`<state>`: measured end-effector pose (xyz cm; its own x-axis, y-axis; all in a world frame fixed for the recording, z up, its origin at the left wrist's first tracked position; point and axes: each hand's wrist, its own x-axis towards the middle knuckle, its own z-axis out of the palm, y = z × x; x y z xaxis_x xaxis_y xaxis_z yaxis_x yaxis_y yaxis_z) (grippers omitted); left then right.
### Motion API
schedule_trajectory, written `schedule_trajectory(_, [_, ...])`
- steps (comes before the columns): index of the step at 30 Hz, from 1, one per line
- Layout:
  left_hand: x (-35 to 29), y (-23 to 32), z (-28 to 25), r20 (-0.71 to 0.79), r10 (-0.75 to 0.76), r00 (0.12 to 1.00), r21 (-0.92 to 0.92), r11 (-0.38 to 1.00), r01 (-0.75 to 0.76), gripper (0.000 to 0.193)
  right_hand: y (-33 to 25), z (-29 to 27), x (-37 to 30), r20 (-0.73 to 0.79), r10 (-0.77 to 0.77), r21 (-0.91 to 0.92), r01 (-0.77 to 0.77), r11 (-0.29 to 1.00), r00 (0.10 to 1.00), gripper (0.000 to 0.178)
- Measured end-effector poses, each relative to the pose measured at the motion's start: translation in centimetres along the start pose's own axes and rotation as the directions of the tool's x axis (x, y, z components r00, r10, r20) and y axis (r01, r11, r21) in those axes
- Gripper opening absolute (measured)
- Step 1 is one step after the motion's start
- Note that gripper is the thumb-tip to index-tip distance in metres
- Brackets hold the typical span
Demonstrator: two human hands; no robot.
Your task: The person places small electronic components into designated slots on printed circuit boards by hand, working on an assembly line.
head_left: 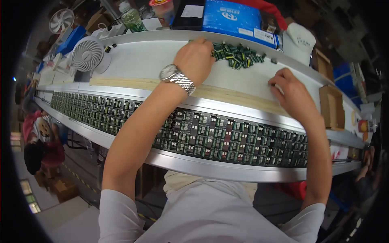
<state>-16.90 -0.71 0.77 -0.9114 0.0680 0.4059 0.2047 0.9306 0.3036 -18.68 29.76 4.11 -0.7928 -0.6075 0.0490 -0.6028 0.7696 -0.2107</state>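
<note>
A pile of small green cylindrical capacitors [239, 56] lies on the white work surface, against its far ledge. My left hand [194, 58], with a metal-band watch [172, 74] at the wrist, is at the pile's left edge. Its fingers curl down and inward; whatever they grip is hidden. To the right and nearer, my right hand [288, 91] hovers apart from the pile, fingers curled toward the thumb. Anything held there is too small to make out. Below both hands, a long row of green circuit boards [227, 137] with many small parts lies in a metal rail track, crossed by my left forearm.
A small white fan [88, 54] stands at the far left. Behind the ledge are a blue box [231, 20], a green-tinted bottle [132, 18] and a white cap [300, 35]. An open cardboard box [332, 107] sits right of my right hand. Another person [44, 129] is at left.
</note>
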Motion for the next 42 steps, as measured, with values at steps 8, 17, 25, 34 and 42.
schedule_trajectory(8, [-1.4, -1.5, 2.1, 0.066, 0.137, 0.988, -0.018, 0.991, -0.136, 0.015, -4.8, 0.8, -2.5, -0.076, -0.069, 0.383, 0.092, 0.919, 0.995, 0.018])
schedule_trajectory(17, [-3.1, -1.4, 0.5, 0.056, 0.156, 0.986, -0.031, 0.987, -0.155, 0.015, -10.3, 3.7, -3.5, 0.044, -0.057, 0.534, 0.024, 0.845, 0.997, 0.020])
schedule_trajectory(25, [-3.0, -0.6, -0.6, 0.088, 0.122, 0.989, 0.012, 0.992, -0.124, 0.012, -10.6, 4.6, -3.7, -0.055, -0.119, 0.388, 0.131, 0.912, 0.991, 0.019])
schedule_trajectory(34, [-3.2, -0.5, -1.0, 0.109, 0.115, 0.987, 0.033, 0.992, -0.119, 0.007, -10.5, 4.7, -3.7, -0.037, -0.117, 0.375, 0.122, 0.919, 0.992, 0.020])
schedule_trajectory(42, [-3.1, -0.5, -1.0, 0.071, 0.120, 0.990, 0.037, 0.992, -0.123, 0.005, -10.2, 4.9, -3.7, -0.063, -0.168, 0.358, 0.180, 0.916, 0.984, 0.018])
